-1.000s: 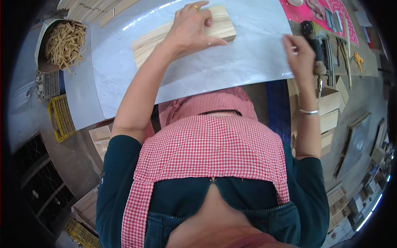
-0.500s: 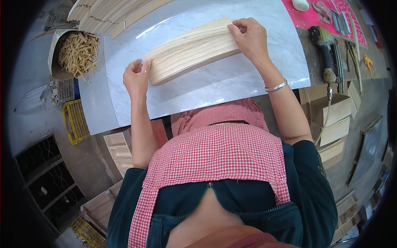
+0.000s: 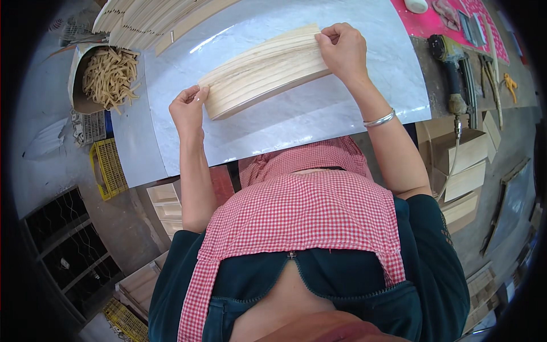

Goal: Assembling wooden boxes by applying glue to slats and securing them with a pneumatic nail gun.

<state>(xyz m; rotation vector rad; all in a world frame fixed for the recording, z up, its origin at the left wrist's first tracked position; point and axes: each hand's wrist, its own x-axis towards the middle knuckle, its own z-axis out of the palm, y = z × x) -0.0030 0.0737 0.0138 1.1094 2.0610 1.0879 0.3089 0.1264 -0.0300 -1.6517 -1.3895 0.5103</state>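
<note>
A long, pale wooden block or box [image 3: 262,73] with clear grain lies slantwise on the marbled tabletop [image 3: 273,126], its right end farther from me. I cannot tell whether it is solid or hollow. At its left end, my left hand [image 3: 189,109] has thumb and fingers pinched together on the corner. My right hand [image 3: 345,52] grips the far right end between thumb and curled fingers. A silver bangle [image 3: 379,118] circles my right wrist.
Stacked thin boards [image 3: 142,21] stand at the back left, beside a container of wooden strips [image 3: 109,77]. A nail gun [image 3: 451,74] with a hose lies at the right, below a pink cloth [image 3: 424,23]. Wooden boxes [image 3: 464,171] and a yellow crate [image 3: 111,169] are lower down.
My left fingers have closed in on the wood's left end. The right hand keeps its place at the other end, and the wood has barely moved.
</note>
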